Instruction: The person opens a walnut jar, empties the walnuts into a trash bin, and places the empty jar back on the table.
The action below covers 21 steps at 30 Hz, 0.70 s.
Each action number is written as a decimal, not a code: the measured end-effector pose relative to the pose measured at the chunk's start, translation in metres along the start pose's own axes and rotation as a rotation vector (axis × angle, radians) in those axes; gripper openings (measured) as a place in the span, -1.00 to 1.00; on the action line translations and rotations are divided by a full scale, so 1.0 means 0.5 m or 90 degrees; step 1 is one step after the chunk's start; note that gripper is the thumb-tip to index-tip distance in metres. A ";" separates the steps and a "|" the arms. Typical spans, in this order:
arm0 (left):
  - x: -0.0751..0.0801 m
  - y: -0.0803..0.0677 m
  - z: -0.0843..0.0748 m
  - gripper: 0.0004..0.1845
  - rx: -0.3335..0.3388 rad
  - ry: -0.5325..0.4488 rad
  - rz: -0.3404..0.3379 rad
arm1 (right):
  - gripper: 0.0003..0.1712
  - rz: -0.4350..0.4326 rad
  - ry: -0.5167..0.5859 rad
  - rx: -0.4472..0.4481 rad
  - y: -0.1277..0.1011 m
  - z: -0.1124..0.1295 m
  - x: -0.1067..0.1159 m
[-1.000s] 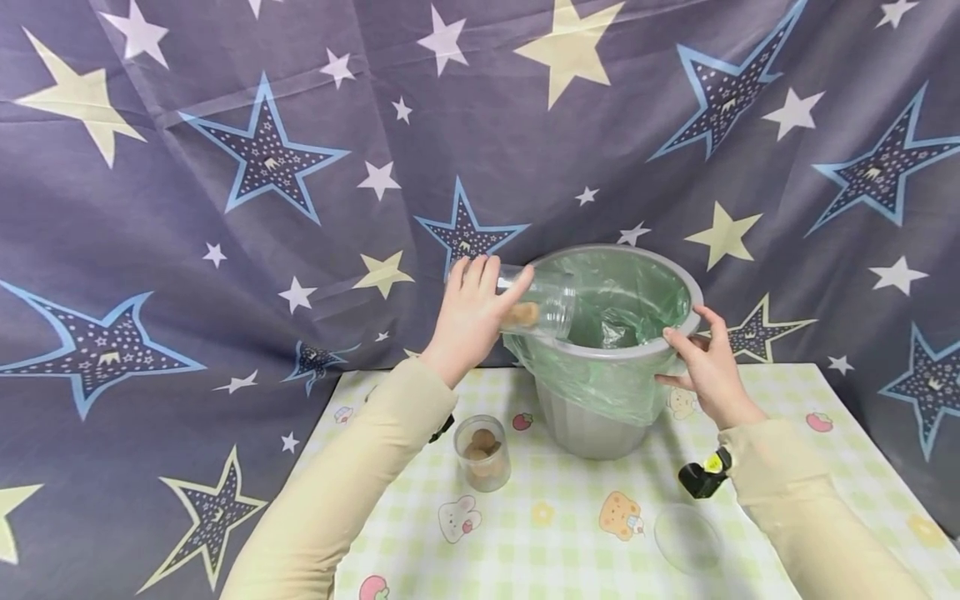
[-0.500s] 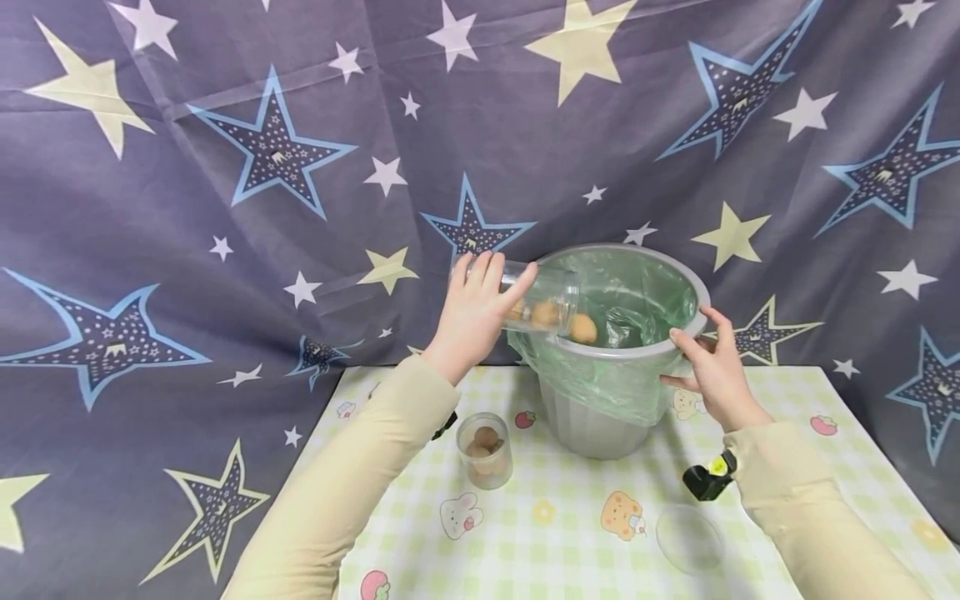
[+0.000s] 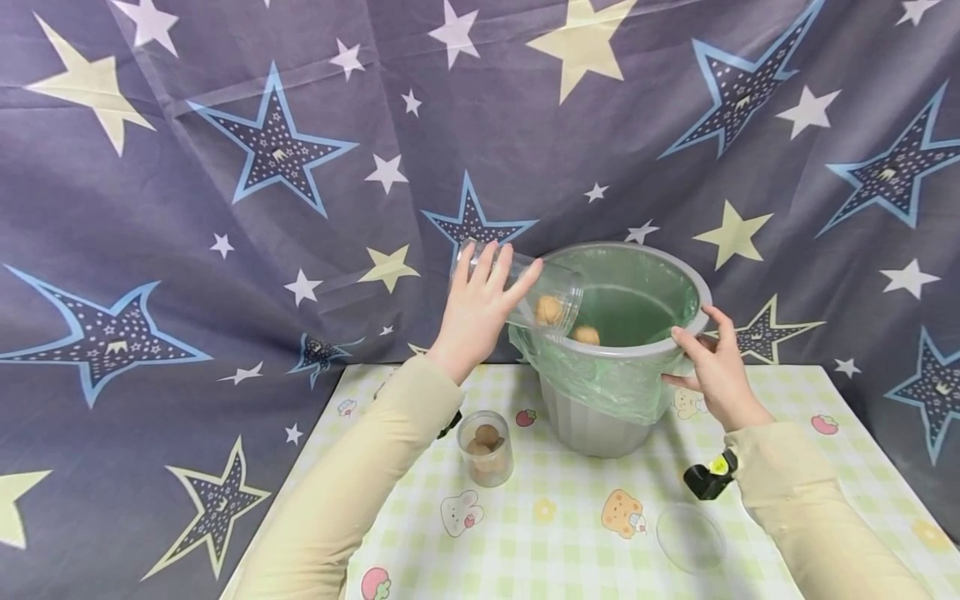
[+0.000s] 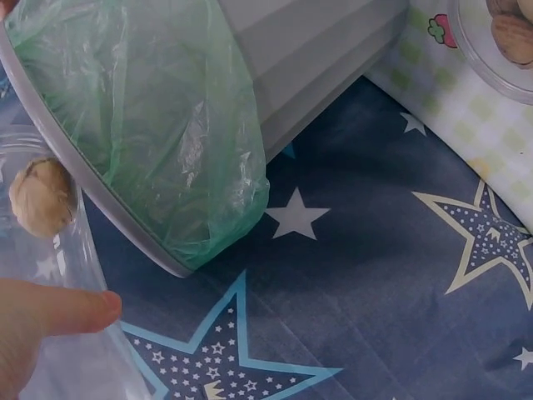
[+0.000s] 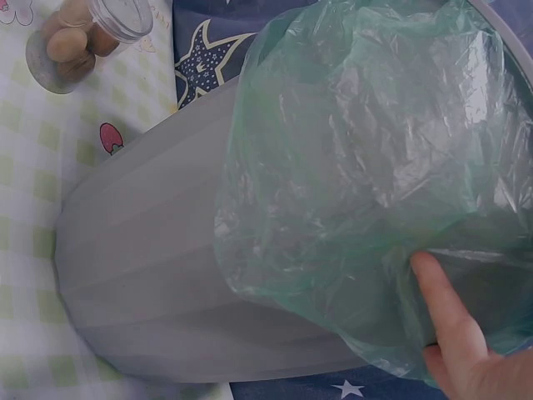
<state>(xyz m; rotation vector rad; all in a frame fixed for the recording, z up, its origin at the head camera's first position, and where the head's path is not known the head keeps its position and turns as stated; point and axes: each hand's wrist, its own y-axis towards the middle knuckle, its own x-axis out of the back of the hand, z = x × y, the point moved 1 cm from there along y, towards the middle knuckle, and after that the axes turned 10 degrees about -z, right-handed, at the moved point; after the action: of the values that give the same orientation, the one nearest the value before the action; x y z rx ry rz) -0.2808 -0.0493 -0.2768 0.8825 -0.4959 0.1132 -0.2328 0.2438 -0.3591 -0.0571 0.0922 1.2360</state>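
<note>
The left hand [image 3: 480, 312] grips a tipped jar [image 3: 542, 293] over the bin [image 3: 592, 417] rim; one nut [image 3: 586, 335] is falling in, another remains inside. The right hand [image 3: 712, 375] clasps the rim. A second full jar [image 3: 486, 450] waits near the table's left edge.

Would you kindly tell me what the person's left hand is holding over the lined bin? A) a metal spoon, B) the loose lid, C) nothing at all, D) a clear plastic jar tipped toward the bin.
D: the left hand grips a clear plastic jar tilted mouth-down over the grey bin, with a walnut at its mouth.
</note>
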 end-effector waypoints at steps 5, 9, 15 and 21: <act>-0.002 -0.002 0.000 -0.21 -0.001 -0.001 -0.007 | -0.12 -0.003 0.007 0.000 -0.001 0.000 0.000; -0.007 -0.003 0.001 -0.24 -0.010 0.003 -0.019 | -0.12 -0.004 0.004 0.000 -0.002 0.001 0.000; -0.003 0.008 -0.003 -0.31 -0.075 0.060 -0.075 | -0.12 -0.005 0.004 -0.002 -0.001 -0.002 0.000; 0.003 0.013 -0.011 -0.28 -0.129 0.110 -0.134 | -0.12 -0.006 0.009 -0.002 0.000 -0.004 0.000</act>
<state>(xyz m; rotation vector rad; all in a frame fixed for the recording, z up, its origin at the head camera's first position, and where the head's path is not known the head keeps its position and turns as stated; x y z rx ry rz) -0.2794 -0.0409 -0.2742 0.7138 -0.2462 -0.0529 -0.2329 0.2434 -0.3608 -0.0684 0.1027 1.2261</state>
